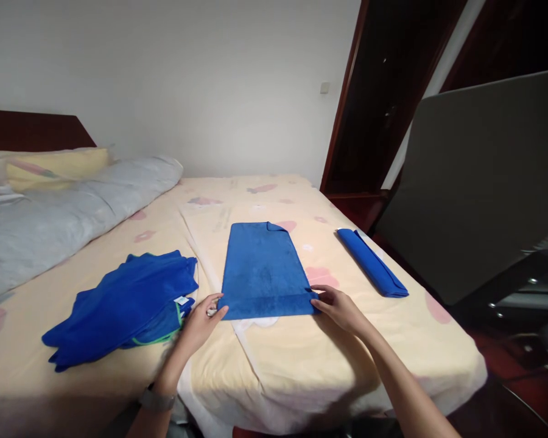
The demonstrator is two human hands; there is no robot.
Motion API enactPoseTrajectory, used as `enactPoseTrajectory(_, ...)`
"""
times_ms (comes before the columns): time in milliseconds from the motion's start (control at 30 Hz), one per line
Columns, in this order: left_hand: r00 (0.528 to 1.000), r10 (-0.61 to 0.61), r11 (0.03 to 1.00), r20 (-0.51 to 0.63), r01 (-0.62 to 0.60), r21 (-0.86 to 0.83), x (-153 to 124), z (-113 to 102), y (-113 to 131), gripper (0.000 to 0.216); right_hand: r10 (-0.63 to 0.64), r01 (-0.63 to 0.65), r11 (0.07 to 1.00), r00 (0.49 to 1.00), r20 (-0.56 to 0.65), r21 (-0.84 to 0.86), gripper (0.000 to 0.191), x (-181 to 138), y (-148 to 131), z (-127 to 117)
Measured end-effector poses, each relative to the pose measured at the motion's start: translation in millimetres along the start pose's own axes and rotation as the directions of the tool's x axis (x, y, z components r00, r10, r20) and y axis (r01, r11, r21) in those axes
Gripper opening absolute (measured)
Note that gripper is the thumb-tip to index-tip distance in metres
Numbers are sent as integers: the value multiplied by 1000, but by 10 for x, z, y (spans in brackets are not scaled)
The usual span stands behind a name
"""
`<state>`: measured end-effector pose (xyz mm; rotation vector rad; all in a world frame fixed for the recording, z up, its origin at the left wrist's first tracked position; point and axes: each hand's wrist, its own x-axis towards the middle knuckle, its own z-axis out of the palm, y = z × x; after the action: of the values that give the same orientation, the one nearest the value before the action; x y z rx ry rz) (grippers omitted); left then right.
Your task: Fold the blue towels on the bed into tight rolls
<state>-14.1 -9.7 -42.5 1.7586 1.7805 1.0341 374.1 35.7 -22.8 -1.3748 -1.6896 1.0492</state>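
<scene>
The blue towel (262, 271) looks like soft matt terry cloth, the bed sheet (301, 359) smooth printed cotton, the door frame (342, 121) glossy dark wood.

A plain white wall (187, 73) is seen behind the bed (347, 359), with a small switch plate (324, 87) fixed near its right end. The bed is covered by a pale yellow sheet printed with pink shapes. A dark wooden headboard (31, 129) is set at the left, where a yellow pillow (57, 164) and a grey duvet (73, 207) are laid along the mattress. A dark brown wooden door (393, 91) is placed to the right of the wall. A large grey panel (484, 182) is propped beside the bed, above a dark reddish floor (506, 377). The room is dimly and evenly lit.
</scene>
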Motion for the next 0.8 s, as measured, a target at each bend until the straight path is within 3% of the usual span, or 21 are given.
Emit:
enactPoseTrajectory(133,999,9,992,-33,-5,129,-45,49,-45,40,-16,16,1000,1000,-10,20,41,-29,39,23)
enactPoseTrajectory(333,997,36,987,-64,-26,158,-60,36,75,31,-61,54,988,997,-48,-147,36,-77,-19,0)
enactPoseTrajectory(600,996,67,982,-54,-56,180,-446,-40,189,29,-18,26,964,999,32,-263,36,-384,-93,-119)
enactPoseTrajectory(700,987,153,953,-57,-132,272,-512,-22,135,25,7,10,969,998,68,-247,35,-432,-15,-60)
enactPoseTrajectory(800,977,211,932,-38,-189,311,-497,-17,87,23,5,0,959,1000,18,-283,37,-421,60,-1)
